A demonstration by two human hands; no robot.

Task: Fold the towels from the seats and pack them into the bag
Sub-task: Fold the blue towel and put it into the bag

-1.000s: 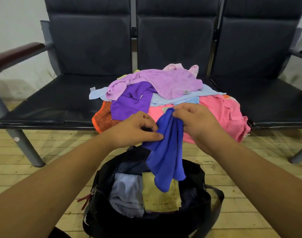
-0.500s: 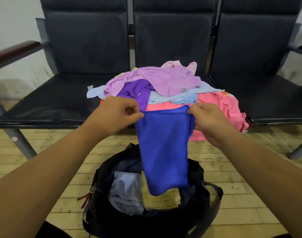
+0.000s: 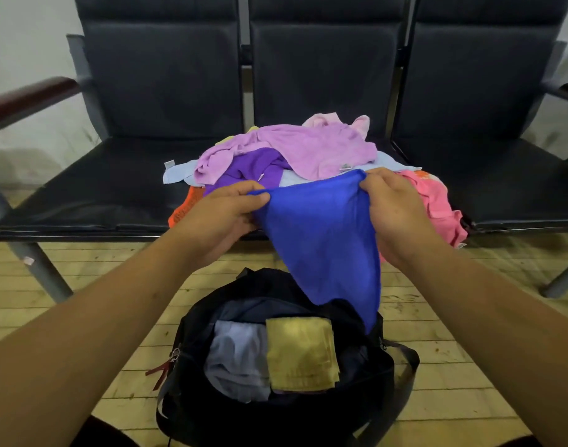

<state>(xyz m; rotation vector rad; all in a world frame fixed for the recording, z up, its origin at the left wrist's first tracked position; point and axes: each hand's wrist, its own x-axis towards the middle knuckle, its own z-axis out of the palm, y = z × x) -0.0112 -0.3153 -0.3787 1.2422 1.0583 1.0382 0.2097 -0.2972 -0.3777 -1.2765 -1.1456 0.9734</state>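
**Blue towel being spread above the open bag**

In the head view, the left hand [image 3: 224,214] is pinching one top corner of the blue towel [image 3: 321,240]. The right hand [image 3: 395,208] is pinching the other corner, and both have fingers curled round the cloth, stretching its upper edge between them. The towel is hanging unfolded in the air, with its lower tip dangling over the right side of the open bag [image 3: 192,398] on the floor. Inside the bag, a folded yellow towel [image 3: 300,353] and a grey towel [image 3: 237,356] are lying side by side. The pile [image 3: 308,146] of loose towels is sitting on the middle seat [image 3: 82,195], just behind the hands.

The risks are looking modest. The right corner is sitting higher than the left, so a fold started now would likely come out skewed. The dangling tip could catch on the bag's rim or ruffle the yellow towel if the hands are lowered early. A corner slipping from either pinch would drop the towel into the bag unfolded.
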